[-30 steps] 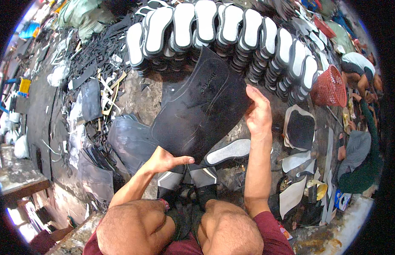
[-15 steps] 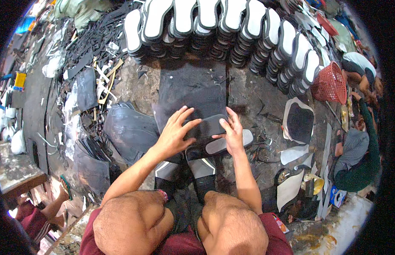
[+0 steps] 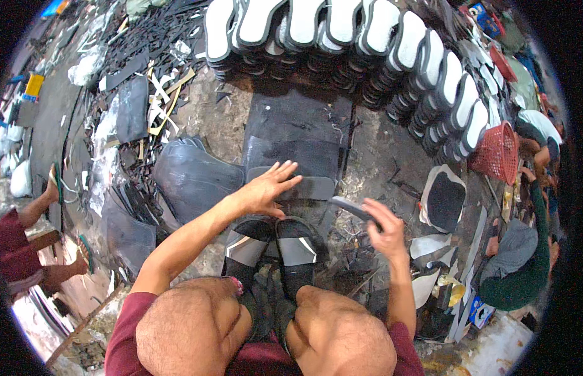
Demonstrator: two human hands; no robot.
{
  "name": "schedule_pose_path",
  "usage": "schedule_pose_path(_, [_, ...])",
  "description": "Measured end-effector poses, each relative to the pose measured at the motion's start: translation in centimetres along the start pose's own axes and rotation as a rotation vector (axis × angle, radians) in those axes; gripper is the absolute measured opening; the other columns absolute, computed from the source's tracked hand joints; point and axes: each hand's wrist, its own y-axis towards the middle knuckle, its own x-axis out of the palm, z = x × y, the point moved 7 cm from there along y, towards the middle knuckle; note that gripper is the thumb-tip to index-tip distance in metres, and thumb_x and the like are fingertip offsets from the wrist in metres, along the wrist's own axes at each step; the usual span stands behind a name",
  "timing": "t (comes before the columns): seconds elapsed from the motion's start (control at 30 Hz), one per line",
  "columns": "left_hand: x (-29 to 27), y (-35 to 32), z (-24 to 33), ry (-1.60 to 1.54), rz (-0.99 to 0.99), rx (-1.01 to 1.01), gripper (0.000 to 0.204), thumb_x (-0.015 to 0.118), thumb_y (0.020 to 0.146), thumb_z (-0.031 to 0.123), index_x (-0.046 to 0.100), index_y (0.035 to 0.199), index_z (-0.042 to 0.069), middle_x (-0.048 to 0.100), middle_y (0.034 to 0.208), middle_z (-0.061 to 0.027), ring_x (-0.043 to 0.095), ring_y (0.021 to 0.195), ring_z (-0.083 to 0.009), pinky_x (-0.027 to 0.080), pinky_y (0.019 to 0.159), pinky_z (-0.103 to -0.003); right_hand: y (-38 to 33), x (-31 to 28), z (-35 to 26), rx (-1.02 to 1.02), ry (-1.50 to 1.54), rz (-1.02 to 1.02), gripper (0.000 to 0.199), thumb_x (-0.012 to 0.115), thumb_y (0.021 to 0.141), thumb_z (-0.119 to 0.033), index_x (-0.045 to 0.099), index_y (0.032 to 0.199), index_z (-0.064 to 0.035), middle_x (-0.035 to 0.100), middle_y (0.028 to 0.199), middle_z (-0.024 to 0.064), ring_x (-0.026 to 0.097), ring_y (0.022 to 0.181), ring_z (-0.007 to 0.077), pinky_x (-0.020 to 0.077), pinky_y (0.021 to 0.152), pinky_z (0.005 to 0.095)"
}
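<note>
My left hand (image 3: 270, 187) is open, fingers spread, over the near end of a black sheet (image 3: 293, 122) on the floor. Just beyond its fingertips, a dark grey rounded sole piece (image 3: 311, 188) lies flat on that sheet. My right hand (image 3: 387, 233), slightly blurred, is closed on the end of a thin shoe sole (image 3: 352, 207), which is tilted so mostly its edge shows. Beyond the sheet, stacked soles with white tops (image 3: 376, 28) stand in a curved row.
Larger black sheets (image 3: 194, 178) lie to the left, beside heaps of dark scraps and pale strips. On the right are a red basket (image 3: 497, 151), a black offcut with a pale border (image 3: 444, 198) and a co-worker's dark sleeve (image 3: 523, 288). Another person's legs (image 3: 37, 241) show at far left.
My right hand has moved right and nearer me, carrying a sole. The white-topped sole is gone from beside the sheet. The person at far left shows more.
</note>
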Motion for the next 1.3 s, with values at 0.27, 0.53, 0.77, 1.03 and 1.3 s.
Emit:
schedule_pose_path(0.27, [-2.5, -2.5, 0.2, -1.232, 0.651, -0.599, 0.032, 0.078, 0.085, 0.002, 0.071, 0.116, 0.0, 0.072, 0.111, -0.0057, 0.067, 0.098, -0.0137, 0.054, 0.091, -0.031, 7.1, 2.1, -1.7, -0.031, 0.281, -0.322, 0.048, 0.073, 0.082, -0.006, 0.064, 0.128, -0.0011, 0.07, 0.112, 0.0103, 0.067, 0.103, 0.0261, 0.0515, 0.094, 0.0352])
schedule_pose_path(0.53, [-2.1, -5.0, -9.9, -1.25, 0.899, -0.968, 0.047, 0.081, 0.083, 0.006, 0.064, 0.126, 0.002, 0.073, 0.106, -0.008, 0.066, 0.085, -0.0119, 0.05, 0.069, -0.025, 10.5, 9.9, 7.8, 0.709, 0.911, 0.164, 0.042, 0.073, 0.085, 0.0, 0.062, 0.126, -0.0022, 0.066, 0.108, 0.0143, 0.068, 0.088, 0.0197, 0.062, 0.068, 0.0311])
schedule_pose_path(0.77, [-2.5, -5.2, -10.9, -1.007, 0.762, -0.927, 0.042, 0.082, 0.082, 0.005, 0.068, 0.12, -0.006, 0.074, 0.101, -0.0104, 0.069, 0.089, -0.0136, 0.055, 0.081, -0.028, 8.9, 11.9, 9.3, 0.739, 0.869, 0.327, 0.042, 0.079, 0.083, -0.004, 0.067, 0.124, -0.0039, 0.07, 0.101, 0.0094, 0.067, 0.083, 0.0148, 0.0602, 0.065, 0.0283])
schedule_pose_path(1.03, [-1.7, -5.1, -12.5, -0.973, 0.776, -0.94, 0.042, 0.082, 0.08, 0.006, 0.068, 0.118, -0.008, 0.074, 0.104, -0.0124, 0.069, 0.093, -0.0154, 0.055, 0.087, -0.028, 8.8, 12.5, 9.8, 0.724, 0.846, 0.365, 0.04, 0.081, 0.083, -0.006, 0.068, 0.121, -0.0004, 0.072, 0.095, 0.0065, 0.067, 0.081, 0.0118, 0.0553, 0.066, 0.026])
schedule_pose_path(1.3, [-1.2, -5.1, -13.3, -0.951, 0.832, -0.923, 0.044, 0.08, 0.083, 0.007, 0.066, 0.122, -0.008, 0.073, 0.105, -0.0119, 0.068, 0.093, -0.0151, 0.055, 0.086, -0.029, 8.9, 13.2, 10.2, 0.765, 0.766, 0.347, 0.042, 0.082, 0.083, -0.008, 0.068, 0.122, -0.0019, 0.072, 0.098, 0.0085, 0.067, 0.082, 0.0135, 0.0549, 0.067, 0.0271])
